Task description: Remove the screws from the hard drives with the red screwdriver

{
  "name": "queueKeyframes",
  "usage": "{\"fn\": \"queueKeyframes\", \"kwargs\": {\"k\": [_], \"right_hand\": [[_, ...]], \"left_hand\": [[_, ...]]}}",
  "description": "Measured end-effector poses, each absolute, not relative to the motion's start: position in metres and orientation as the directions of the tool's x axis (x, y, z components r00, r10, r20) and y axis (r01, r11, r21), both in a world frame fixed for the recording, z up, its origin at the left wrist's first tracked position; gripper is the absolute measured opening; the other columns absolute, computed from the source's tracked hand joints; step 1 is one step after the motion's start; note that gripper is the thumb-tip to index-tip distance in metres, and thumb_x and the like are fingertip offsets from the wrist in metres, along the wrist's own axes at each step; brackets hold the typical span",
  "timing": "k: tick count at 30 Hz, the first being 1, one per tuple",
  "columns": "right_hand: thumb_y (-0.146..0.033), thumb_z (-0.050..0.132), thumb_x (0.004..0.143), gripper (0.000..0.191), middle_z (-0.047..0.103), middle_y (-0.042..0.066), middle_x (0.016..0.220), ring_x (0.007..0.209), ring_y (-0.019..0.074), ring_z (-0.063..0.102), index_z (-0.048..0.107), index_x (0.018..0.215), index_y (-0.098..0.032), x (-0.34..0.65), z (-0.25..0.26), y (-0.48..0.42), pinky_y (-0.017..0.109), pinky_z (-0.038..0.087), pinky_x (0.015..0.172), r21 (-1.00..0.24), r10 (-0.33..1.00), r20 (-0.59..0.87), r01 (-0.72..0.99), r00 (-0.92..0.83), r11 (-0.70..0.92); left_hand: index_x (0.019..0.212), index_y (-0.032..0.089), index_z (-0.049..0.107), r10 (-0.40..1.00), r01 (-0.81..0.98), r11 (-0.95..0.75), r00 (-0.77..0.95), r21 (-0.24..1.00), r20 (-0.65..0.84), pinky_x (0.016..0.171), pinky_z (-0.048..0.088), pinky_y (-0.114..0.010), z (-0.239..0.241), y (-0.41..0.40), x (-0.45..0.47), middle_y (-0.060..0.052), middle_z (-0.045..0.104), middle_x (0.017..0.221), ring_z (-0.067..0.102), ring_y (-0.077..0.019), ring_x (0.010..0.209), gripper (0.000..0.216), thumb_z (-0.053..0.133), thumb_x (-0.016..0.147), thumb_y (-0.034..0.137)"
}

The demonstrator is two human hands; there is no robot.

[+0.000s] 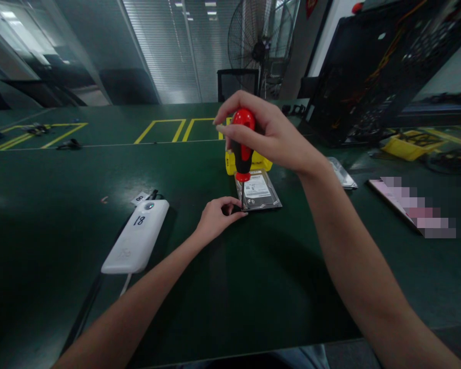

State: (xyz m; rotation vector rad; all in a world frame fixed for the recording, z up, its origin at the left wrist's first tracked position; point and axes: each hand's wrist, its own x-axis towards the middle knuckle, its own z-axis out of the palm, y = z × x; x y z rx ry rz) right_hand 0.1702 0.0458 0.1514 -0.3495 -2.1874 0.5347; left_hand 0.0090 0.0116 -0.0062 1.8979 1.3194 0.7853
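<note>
Screwdriver (pixel 244 160), red-black: upright, handle gripped in right hand (pixel 272 129), tip at drive's corner. Drive (pixel 262 192): just beyond left hand (pixel 216 218), fingers curled at corner, hold unclear; label illegible. White device (pixel 132 241), left of left hand: marked "18".

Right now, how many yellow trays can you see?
2. One yellow tray sits just beyond the hard drive, partly hidden by the right hand and screwdriver; the second tray is at the far right of the picture. More could be hidden.
</note>
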Motion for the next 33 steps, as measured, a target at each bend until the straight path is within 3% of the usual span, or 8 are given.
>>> {"fn": "queueKeyframes", "kwargs": {"k": [9, 14, 19, 29, 33], "right_hand": [[-0.036, 0.040, 0.095, 0.026, 0.053, 0.000, 0.082, 0.077, 0.0081, 0.054, 0.053, 0.087, -0.014, 0.1714, 0.1510, 0.0444, 0.022, 0.045, 0.079, -0.531, 0.466, 0.635, 0.090, -0.616, 0.843], [-0.031, 0.031, 0.098, 0.033, 0.054, 0.001, 0.088, 0.082, 0.0089, 0.054, 0.056, 0.088, -0.014, 0.1713, 0.1526, 0.0420, 0.022, 0.043, 0.084, -0.581, 0.496, 0.607, 0.079, -0.620, 0.810], [-0.032, 0.037, 0.096, 0.029, 0.055, 0.000, 0.087, 0.080, 0.0078, 0.054, 0.058, 0.089, -0.014, 0.1711, 0.1527, 0.0441, 0.019, 0.044, 0.076, -0.515, 0.469, 0.654, 0.106, -0.594, 0.851], [-0.032, 0.052, 0.090, 0.020, 0.065, 0.003, 0.087, 0.080, 0.0104, 0.063, 0.060, 0.093, -0.013, 0.1723, 0.1518, 0.0470, 0.020, 0.050, 0.071, -0.642, 0.468, 0.644, -0.094, -0.606, 0.761], [-0.032, 0.052, 0.090, 0.024, 0.065, 0.003, 0.097, 0.084, 0.0097, 0.063, 0.061, 0.105, -0.015, 0.1727, 0.1522, 0.0455, 0.020, 0.051, 0.074, -0.613, 0.471, 0.644, -0.040, -0.603, 0.789]], "left_hand": [[0.096, 0.019, 0.068, 0.944, 0.531, -0.256, 0.315, 0.808, 0.093, 0.056, 0.031, -0.025, -0.0058, 0.0117, 0.0080, 0.003, 0.049, 0.067, 0.042, -0.0119, 0.059, 0.030, 0.067, 0.076, 0.040], [0.098, 0.018, 0.068, 0.946, 0.526, -0.253, 0.311, 0.812, 0.093, 0.057, 0.032, -0.025, -0.0072, 0.0122, 0.0071, 0.002, 0.050, 0.067, 0.042, -0.0119, 0.059, 0.032, 0.067, 0.076, 0.041], [0.097, 0.018, 0.068, 0.946, 0.527, -0.255, 0.311, 0.811, 0.095, 0.057, 0.031, -0.025, -0.0071, 0.0117, 0.0077, 0.003, 0.048, 0.066, 0.042, -0.0116, 0.059, 0.031, 0.067, 0.075, 0.040], [0.096, 0.018, 0.068, 0.944, 0.521, -0.261, 0.313, 0.813, 0.103, 0.055, 0.030, -0.025, -0.0077, 0.0124, 0.0081, 0.003, 0.049, 0.066, 0.041, -0.0113, 0.058, 0.031, 0.067, 0.075, 0.040], [0.097, 0.019, 0.068, 0.945, 0.526, -0.258, 0.313, 0.810, 0.098, 0.056, 0.031, -0.025, -0.0067, 0.0120, 0.0074, 0.003, 0.049, 0.066, 0.041, -0.0117, 0.059, 0.032, 0.067, 0.075, 0.042]]}}
